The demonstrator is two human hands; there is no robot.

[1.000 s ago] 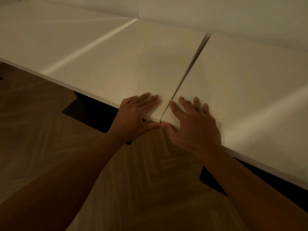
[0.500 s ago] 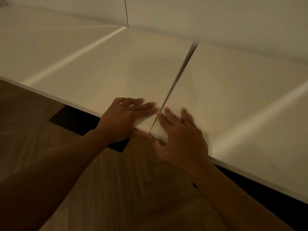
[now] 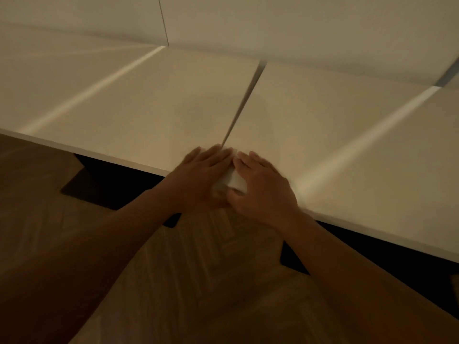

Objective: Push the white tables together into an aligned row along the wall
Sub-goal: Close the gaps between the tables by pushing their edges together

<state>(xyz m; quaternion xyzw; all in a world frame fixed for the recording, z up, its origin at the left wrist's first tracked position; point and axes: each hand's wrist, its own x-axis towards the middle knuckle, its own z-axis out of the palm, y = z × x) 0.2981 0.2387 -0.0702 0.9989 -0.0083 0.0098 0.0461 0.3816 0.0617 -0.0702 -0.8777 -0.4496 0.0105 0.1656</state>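
Two white tables stand side by side against the pale wall (image 3: 273, 26). A thin dark gap (image 3: 244, 100) runs between the left table (image 3: 161, 100) and the right table (image 3: 323, 125), wider at the wall and closed near me. My left hand (image 3: 198, 180) grips the front corner of the left table, fingers flat on top and thumb under the edge. My right hand (image 3: 263, 187) grips the adjoining corner of the right table the same way. The two hands touch at the seam.
Further white tabletops continue at the far left (image 3: 49, 78) and far right (image 3: 442, 145). A herringbone wooden floor (image 3: 198, 281) lies below me. Dark table bases (image 3: 104, 184) show under the front edges.
The gap between the two tables has narrowed at the front. My hands have closed in on each other at the seam, and my view has pulled back and up.
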